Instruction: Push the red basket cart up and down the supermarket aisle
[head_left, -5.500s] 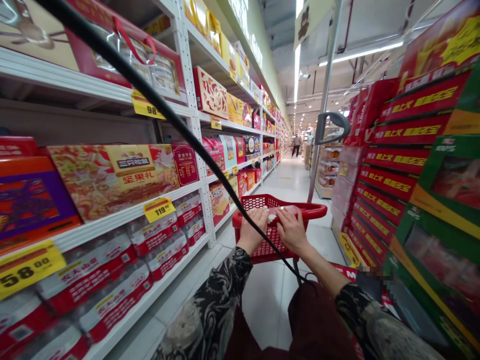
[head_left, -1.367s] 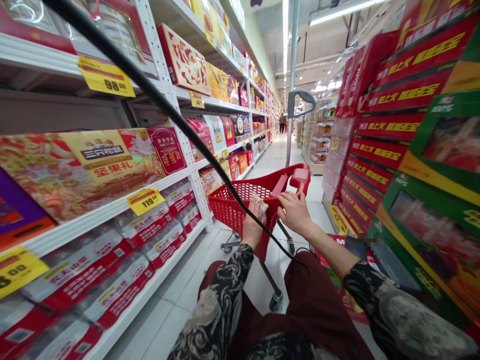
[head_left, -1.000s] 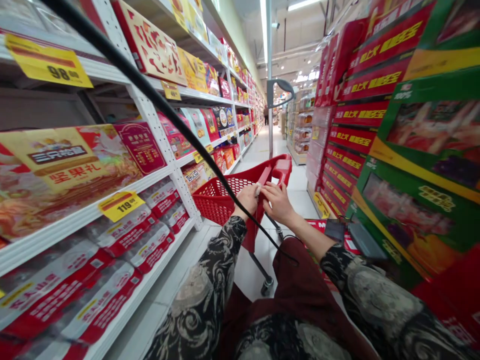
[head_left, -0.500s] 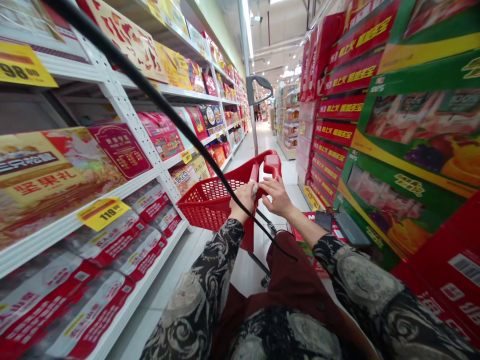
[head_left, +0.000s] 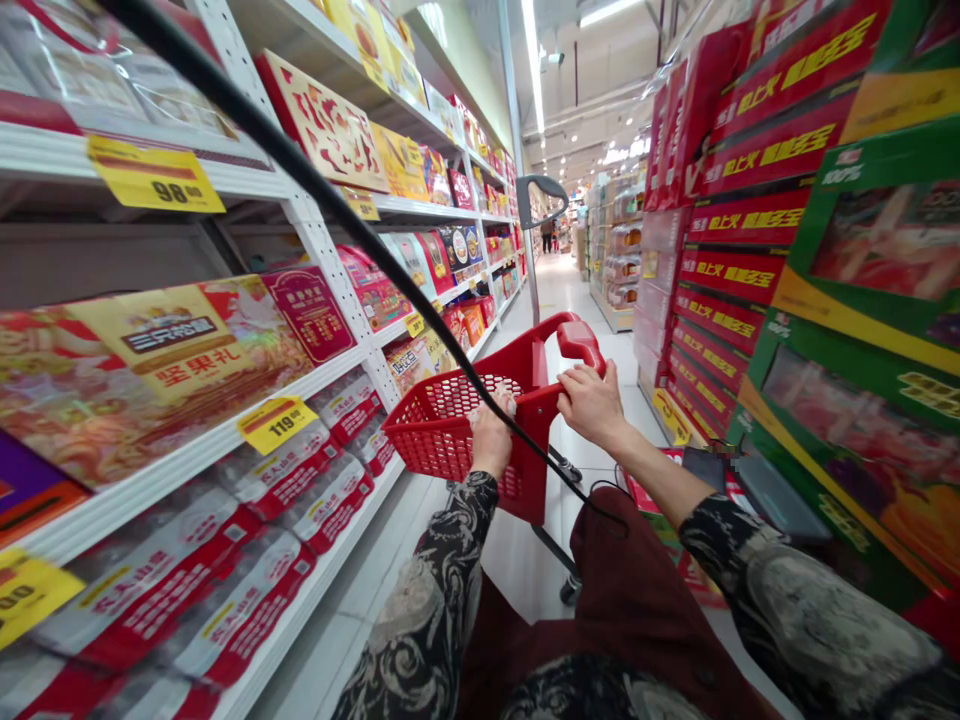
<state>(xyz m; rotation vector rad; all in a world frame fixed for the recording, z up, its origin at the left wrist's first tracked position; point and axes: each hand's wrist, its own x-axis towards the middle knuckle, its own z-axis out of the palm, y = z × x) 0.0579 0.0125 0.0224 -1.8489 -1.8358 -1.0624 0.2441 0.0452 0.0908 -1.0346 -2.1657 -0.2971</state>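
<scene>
Left hand: clenched, knuckles against the rear rim of the red cart. A pale wad peeks from the top of the fist, too small to identify.

Right hand: at 3 o'clock of the left, fingers curled around the handle. The grip probably steadies the cart, which stands on wheels.

Cart: at 10 o'clock of the hands, mesh basket angled toward the shelving and close to it.

Black cable: crosses from 10 o'clock down past the left wrist.

Shelves, 9 o'clock: gift boxes face outward, presumably so the fronts can be read. Yellow price tag is clipped on the shelf edge. Shrink-wrapped bottle packs sit lowest, probably because they are heavy.

3 o'clock: red cartons and green cartons, stacked high.

12 o'clock: a distant person down the aisle.
</scene>
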